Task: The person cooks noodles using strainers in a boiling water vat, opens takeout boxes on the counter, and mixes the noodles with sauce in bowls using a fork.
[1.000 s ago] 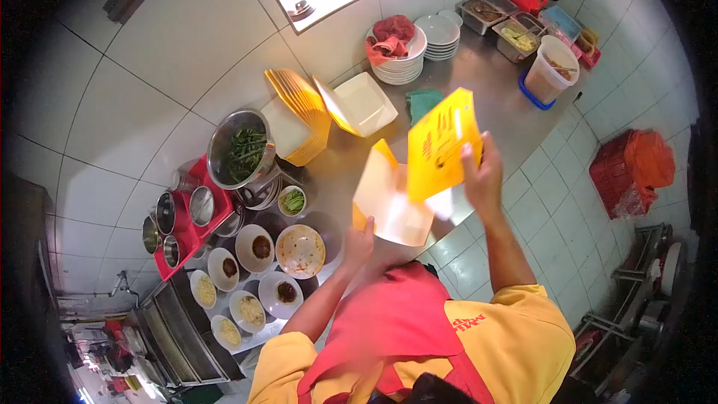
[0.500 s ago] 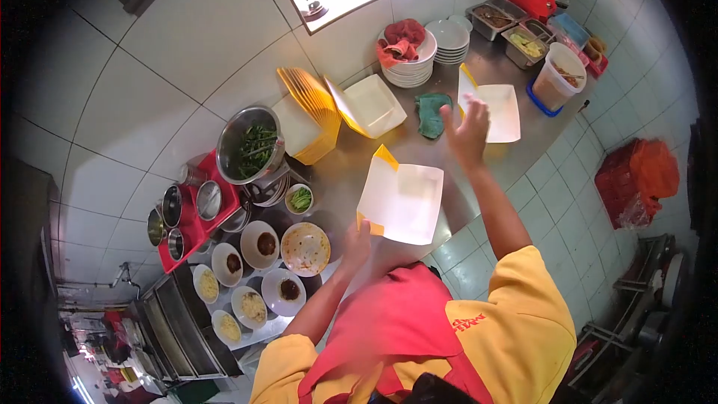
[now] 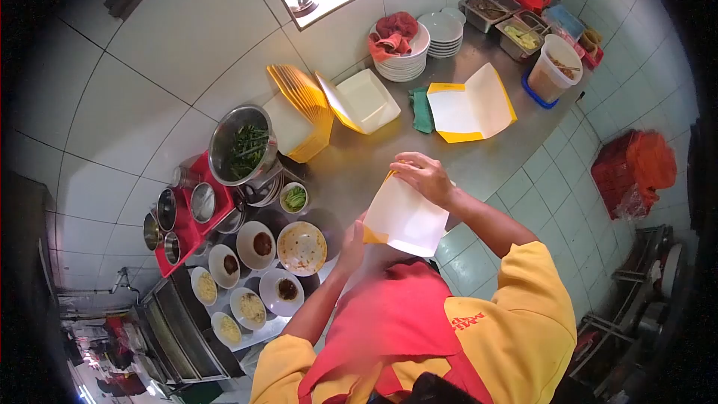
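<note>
In front of my apron is a white and yellow cardboard takeaway box [image 3: 407,217], its lid side raised. My left hand [image 3: 351,248] grips its left edge, partly hidden behind the card. With bent fingers, my right hand [image 3: 423,178] pinches the box's far upper corner. Beyond it, a second opened takeaway box [image 3: 467,108] lies on the steel counter, its yellow outer flaps showing. A green cloth [image 3: 421,111] sits against that box's left side.
Stacked takeaway boxes [image 3: 307,123] stand by the wall, beside another open box [image 3: 366,105]. Left are a steel bowl of greens [image 3: 243,146] and several bowls, some with noodles or dark sauce [image 3: 256,245]. Plates [image 3: 443,34], food containers [image 3: 520,39] and a plastic tub [image 3: 552,71] stand at the back.
My right hand has come back from the far box to the near box's corner. The far box has turned, opened wider and shifted against the green cloth. The near box has tilted.
</note>
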{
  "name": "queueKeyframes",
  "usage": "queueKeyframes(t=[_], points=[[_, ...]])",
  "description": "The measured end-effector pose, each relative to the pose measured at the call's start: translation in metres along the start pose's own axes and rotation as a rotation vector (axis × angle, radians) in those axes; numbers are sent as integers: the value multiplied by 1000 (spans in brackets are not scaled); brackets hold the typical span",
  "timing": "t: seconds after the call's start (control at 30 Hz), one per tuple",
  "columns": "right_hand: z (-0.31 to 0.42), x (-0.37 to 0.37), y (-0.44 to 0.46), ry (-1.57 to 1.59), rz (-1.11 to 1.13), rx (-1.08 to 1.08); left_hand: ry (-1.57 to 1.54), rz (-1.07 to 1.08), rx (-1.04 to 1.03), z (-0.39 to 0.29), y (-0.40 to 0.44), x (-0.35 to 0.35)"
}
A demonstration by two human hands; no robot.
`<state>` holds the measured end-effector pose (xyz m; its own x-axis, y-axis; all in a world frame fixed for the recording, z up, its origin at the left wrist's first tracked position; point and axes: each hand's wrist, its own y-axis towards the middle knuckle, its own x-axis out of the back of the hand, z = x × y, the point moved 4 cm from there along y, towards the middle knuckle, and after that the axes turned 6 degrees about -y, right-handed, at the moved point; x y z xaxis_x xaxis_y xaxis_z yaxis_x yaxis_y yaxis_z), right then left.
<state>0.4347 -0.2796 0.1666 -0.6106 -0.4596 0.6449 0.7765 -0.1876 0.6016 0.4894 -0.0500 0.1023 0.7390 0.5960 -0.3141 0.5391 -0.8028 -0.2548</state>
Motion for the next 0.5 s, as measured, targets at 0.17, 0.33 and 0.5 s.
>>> queueKeyframes(t=[0.17,0.33,0.5], points=[[5,19,2,32,-170,-25,70,86,-117,-21,5,-16],[-4,35,13,218,-11,-184,89,108,-214,-30,11,-22],[-9,66,31,185,86,-132,852,-263,-174,-49,8,-6]])
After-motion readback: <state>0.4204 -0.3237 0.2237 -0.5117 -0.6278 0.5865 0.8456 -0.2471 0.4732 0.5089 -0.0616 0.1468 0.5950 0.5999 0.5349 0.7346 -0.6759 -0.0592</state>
